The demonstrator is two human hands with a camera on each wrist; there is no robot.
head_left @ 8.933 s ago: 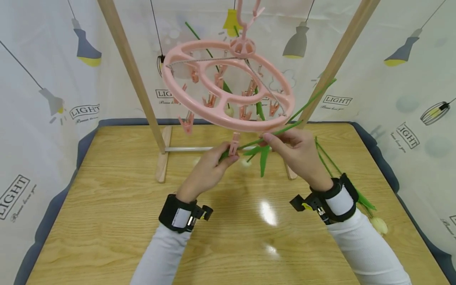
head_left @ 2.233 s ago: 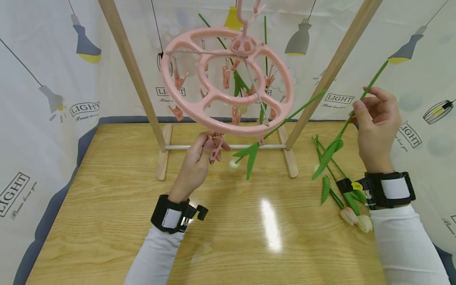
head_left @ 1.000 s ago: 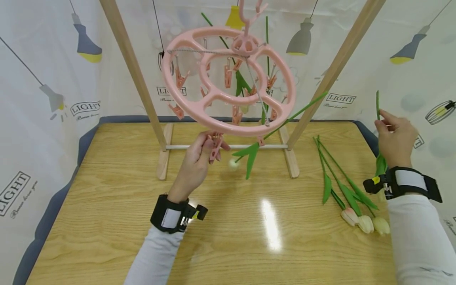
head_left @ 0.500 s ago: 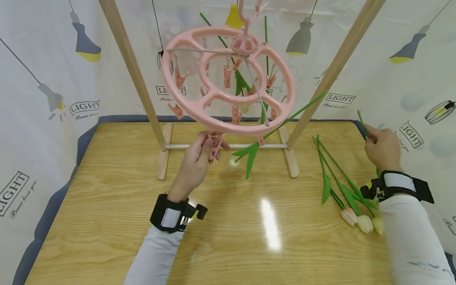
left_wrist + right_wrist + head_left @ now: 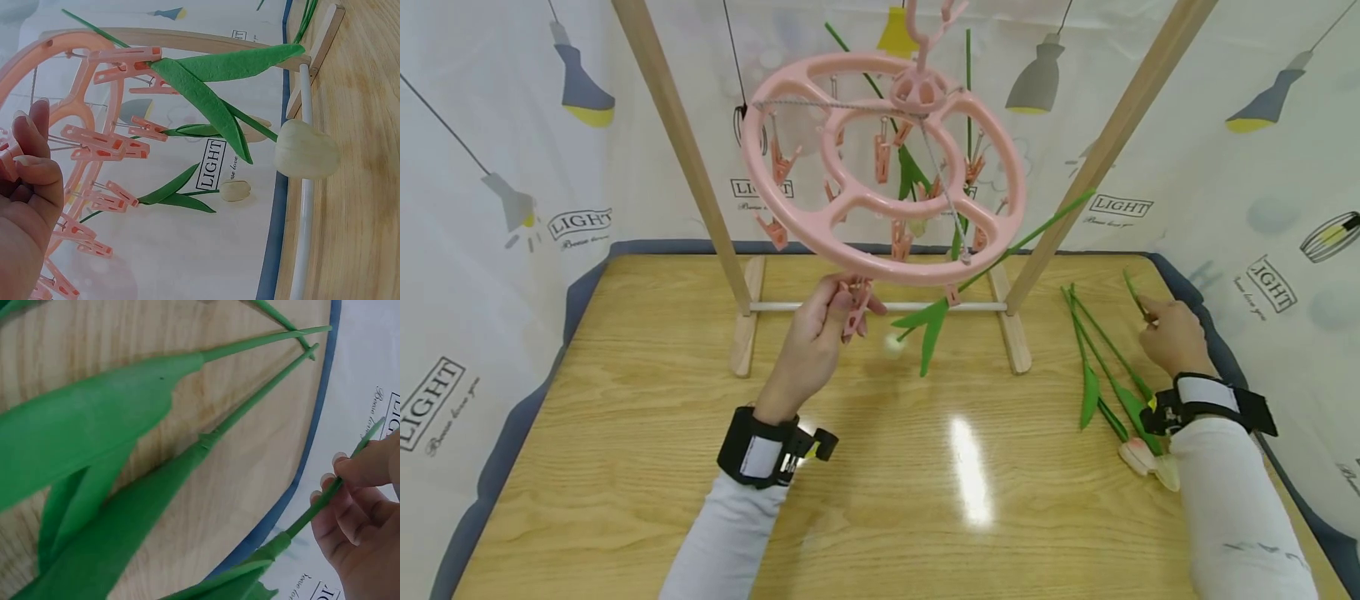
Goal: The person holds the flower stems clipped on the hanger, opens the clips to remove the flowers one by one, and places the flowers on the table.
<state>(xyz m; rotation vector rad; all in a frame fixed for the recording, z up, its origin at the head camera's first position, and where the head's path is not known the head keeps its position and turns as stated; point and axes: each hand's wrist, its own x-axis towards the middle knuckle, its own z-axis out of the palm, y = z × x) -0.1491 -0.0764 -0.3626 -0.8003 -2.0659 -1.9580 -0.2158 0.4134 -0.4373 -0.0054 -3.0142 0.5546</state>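
The left hand pinches a pink clothespin below the near rim of the round clip hanger; the left wrist view crops this clothespin. The right hand, fingers curled, pinches the stem of an artificial tulip at the right side of the table, beside loose tulips. Its blossom is hidden in the head view and cut off in the right wrist view.
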